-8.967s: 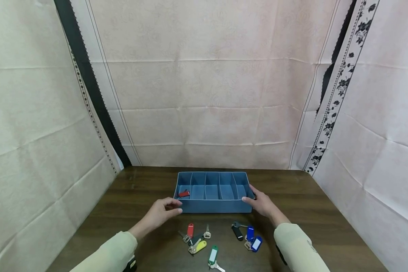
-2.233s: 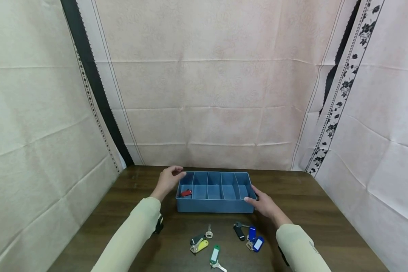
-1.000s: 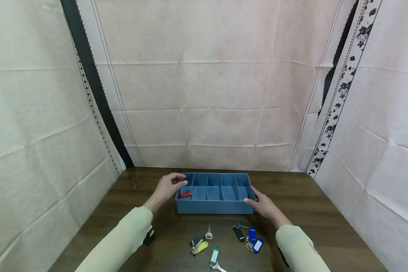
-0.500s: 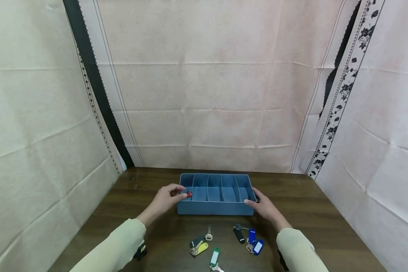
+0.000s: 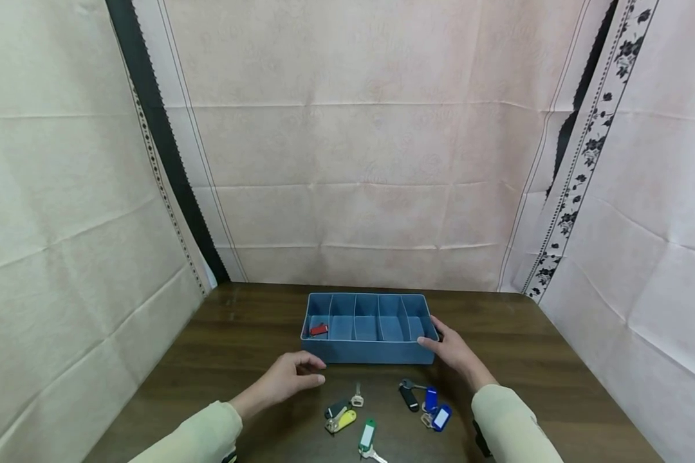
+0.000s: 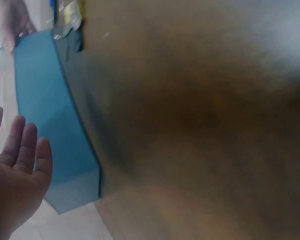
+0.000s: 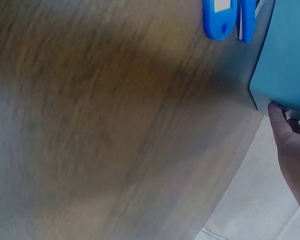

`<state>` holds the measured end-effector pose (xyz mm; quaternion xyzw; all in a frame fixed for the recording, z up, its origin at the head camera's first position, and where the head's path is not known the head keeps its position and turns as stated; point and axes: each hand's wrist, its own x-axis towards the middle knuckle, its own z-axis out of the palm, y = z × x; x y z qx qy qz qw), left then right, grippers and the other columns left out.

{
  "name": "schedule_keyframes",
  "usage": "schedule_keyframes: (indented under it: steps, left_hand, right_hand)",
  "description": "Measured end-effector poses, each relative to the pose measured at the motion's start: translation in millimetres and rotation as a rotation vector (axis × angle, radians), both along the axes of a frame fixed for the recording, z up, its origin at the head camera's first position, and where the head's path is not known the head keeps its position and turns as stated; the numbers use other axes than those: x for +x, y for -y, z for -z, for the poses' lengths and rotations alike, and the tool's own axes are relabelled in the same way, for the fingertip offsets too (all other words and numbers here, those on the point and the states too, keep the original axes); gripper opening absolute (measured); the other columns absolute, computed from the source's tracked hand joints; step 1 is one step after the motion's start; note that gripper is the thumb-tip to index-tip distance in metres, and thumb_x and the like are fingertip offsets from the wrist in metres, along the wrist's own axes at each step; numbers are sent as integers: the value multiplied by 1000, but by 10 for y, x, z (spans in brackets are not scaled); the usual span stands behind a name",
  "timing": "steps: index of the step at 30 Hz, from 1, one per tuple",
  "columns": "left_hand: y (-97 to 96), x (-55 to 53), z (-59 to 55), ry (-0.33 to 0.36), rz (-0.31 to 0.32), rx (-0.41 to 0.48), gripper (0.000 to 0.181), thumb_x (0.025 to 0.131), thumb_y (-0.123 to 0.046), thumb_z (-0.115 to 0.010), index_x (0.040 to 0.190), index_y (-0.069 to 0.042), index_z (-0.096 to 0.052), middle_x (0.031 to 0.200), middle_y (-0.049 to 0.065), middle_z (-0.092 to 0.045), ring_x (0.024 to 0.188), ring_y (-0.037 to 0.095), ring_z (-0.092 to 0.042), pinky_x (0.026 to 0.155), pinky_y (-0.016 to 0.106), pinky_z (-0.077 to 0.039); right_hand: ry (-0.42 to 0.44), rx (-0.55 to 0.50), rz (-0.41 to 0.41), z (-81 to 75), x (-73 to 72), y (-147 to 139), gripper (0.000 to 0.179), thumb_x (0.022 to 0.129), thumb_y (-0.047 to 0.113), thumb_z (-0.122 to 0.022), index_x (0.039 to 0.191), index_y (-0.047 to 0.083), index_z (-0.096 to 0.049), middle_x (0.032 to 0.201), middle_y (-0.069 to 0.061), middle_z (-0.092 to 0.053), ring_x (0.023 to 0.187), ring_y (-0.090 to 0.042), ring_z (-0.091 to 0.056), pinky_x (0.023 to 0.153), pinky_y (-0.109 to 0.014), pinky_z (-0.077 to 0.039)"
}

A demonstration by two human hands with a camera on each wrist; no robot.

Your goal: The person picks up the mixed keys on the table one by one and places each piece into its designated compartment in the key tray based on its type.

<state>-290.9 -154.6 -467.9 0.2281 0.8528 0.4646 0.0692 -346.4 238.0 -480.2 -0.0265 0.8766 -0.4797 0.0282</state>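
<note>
A blue organizer box [image 5: 367, 352] with several compartments stands on the table, and a red key tag [image 5: 318, 329] lies in its leftmost compartment. My right hand [image 5: 456, 350] grips the box's right end, thumb over the front rim and fingers along the side. In the right wrist view, the right hand [image 7: 292, 150] meets the box corner. My left hand [image 5: 286, 382] hovers in front of the box's left corner, empty, fingers loosely bent. Nearest to it lie a yellow-tagged key [image 5: 343, 420], a dark key tag [image 5: 336, 409] and a bare-looking key [image 5: 357, 396].
A green-tagged key [image 5: 367, 437] lies close to the front. Toward the right are a black-tagged key [image 5: 408, 395] and two blue key tags [image 5: 441, 417] with keys. The brown wooden table [image 5: 556, 386] is enclosed by pale cloth [image 5: 347, 161] at the back and sides.
The red-tagged key that lay on the table 9 seconds ago is gone from there. My left hand went into the leftmost compartment, then drew back toward the front. The right hand stayed on the box.
</note>
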Motion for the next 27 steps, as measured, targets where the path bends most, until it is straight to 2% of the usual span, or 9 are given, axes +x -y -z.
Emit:
schedule_keyframes:
  steps: [6,12,20,27]
  left_hand:
    - [-2,69,137,11,72,-35,25,91,-21,-75,110,-5,-71,105,6,-68,93,17,-60,79,28,-51]
    - [-15,135,212,6,152,-40,21,89,-18,-76,107,-8,-73,102,2,-69,93,15,-62,80,26,-51]
    - [-54,175,336,-66,241,-115,17,87,-24,-78,102,-16,-76,98,-10,-66,92,7,-60,82,25,-50]
    - [-106,199,392,-128,335,-127,10,89,-22,-76,98,-19,-77,99,-13,-64,93,6,-59,83,26,-50]
  right_hand:
    - [-7,-8,-27,-40,-7,10,90,93,50,-64,159,10,-18,160,-24,-23,143,-50,-20,109,-66,-23]
    - [10,-7,-24,-59,-36,-4,91,92,53,-64,160,13,-17,160,-23,-21,144,-50,-19,109,-66,-23]
    - [37,-49,-15,-39,-63,-56,92,90,54,-66,160,15,-19,160,-24,-21,144,-50,-18,109,-66,-23]
    - [61,-32,0,-46,-20,-42,92,89,53,-66,160,16,-20,160,-24,-22,144,-50,-18,108,-67,-23]
